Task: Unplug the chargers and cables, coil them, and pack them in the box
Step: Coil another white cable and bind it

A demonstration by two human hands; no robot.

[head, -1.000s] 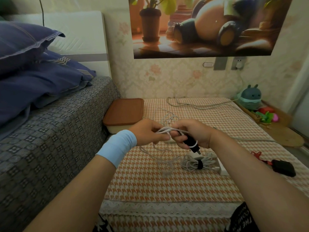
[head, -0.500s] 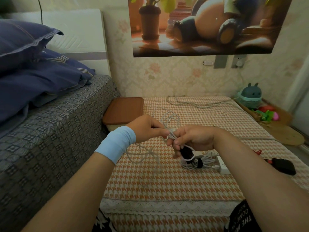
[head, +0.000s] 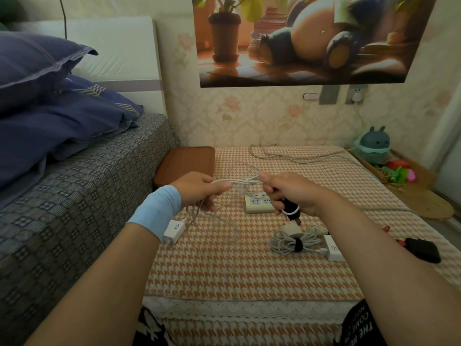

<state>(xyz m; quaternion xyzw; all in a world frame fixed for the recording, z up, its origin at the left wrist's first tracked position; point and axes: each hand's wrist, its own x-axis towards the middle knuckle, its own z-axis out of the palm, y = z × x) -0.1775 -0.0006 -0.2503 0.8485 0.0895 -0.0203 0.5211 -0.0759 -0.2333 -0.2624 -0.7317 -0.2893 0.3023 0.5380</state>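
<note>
Head view: left hand is gripping the white cable, right hand is clutching it plus a black charger, with its dangling slack probably risking a tangle.

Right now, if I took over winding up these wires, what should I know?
Left hand and right hand both grip the white cable stretched between them; the right also holds a black charger.
Done: one coiled cable, strapped, lies on the checked cloth.
Left: finish this coil, wind the long cable at the back, pack everything into the closed box.
</note>
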